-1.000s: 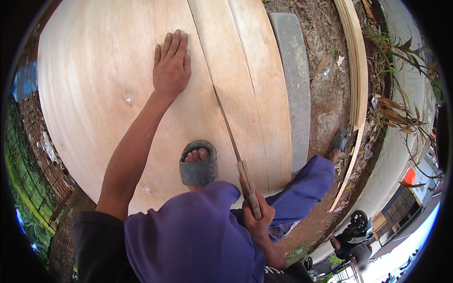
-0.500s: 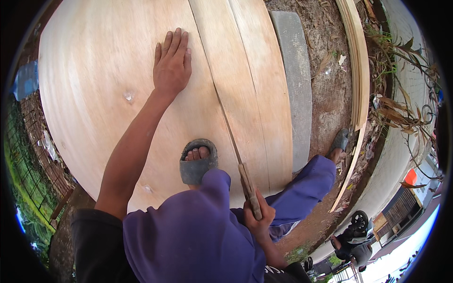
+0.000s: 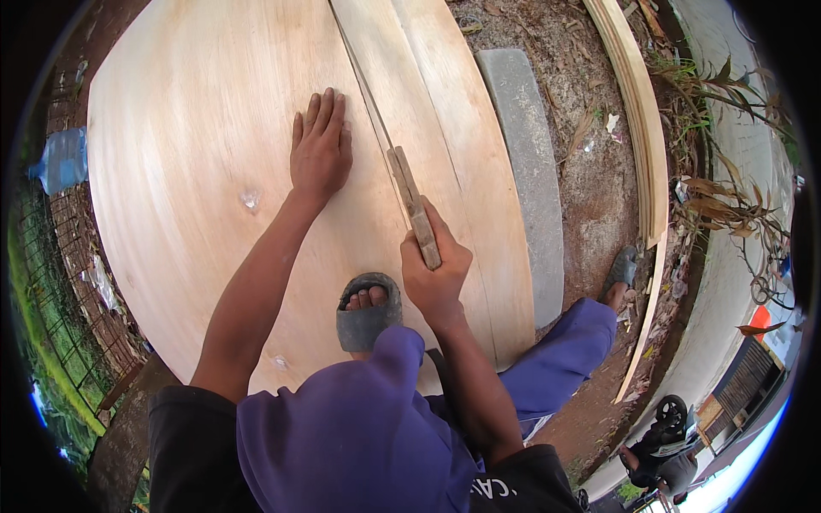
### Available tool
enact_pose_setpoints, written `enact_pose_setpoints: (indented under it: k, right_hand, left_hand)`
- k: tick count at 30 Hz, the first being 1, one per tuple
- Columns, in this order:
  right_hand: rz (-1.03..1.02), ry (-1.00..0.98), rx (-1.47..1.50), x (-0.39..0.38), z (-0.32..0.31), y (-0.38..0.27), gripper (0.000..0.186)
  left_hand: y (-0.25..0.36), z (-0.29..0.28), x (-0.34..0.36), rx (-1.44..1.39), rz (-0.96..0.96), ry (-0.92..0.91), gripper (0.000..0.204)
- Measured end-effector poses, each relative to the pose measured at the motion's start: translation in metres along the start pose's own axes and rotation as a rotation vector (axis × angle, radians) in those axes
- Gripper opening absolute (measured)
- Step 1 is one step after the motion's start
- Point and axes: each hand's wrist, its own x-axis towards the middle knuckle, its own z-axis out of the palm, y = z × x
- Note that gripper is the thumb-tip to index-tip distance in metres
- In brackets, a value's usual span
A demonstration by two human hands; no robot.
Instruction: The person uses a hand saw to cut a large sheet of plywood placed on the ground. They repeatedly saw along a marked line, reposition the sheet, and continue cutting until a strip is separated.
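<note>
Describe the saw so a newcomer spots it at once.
Find the big pale plywood sheet filling the middle. Look right of the left hand, lying flat on it, to where the right hand grips the saw. Its brown handle stands out darker than the plywood.

Head-worn fisheye view, looking down, close above both hands

Board runs off the top edge, right hand covers some saw handle, blade teeth apparently hidden!

The right hand has pushed the saw forward, farther up the wooden board.
</note>
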Motion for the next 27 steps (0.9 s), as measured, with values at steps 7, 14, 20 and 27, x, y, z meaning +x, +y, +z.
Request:
enact_pose_setpoints:
  k: [7, 14, 20, 27]
  right_hand:
    - [-0.311, 0.131, -0.334, 0.025, -0.063, -0.023, 0.058]
    - [-0.455, 0.199, -0.759, 0.008, -0.117, 0.074, 0.053]
    - [-0.519, -0.014, -1.073, 0.002, -0.158, 0.125, 0.052]
    - [-0.423, -0.132, -1.048, -0.017, -0.153, 0.136, 0.071]
  left_hand:
    - [0.002, -0.009, -0.004, -0.03, -0.033, -0.039, 0.049]
    - [0.0, -0.008, -0.005, -0.141, -0.028, -0.019, 0.052]
    - [-0.005, -0.02, -0.011, -0.361, 0.003, 0.074, 0.049]
    - [0.007, -0.04, -0.083, -0.39, -0.156, 0.05, 0.049]
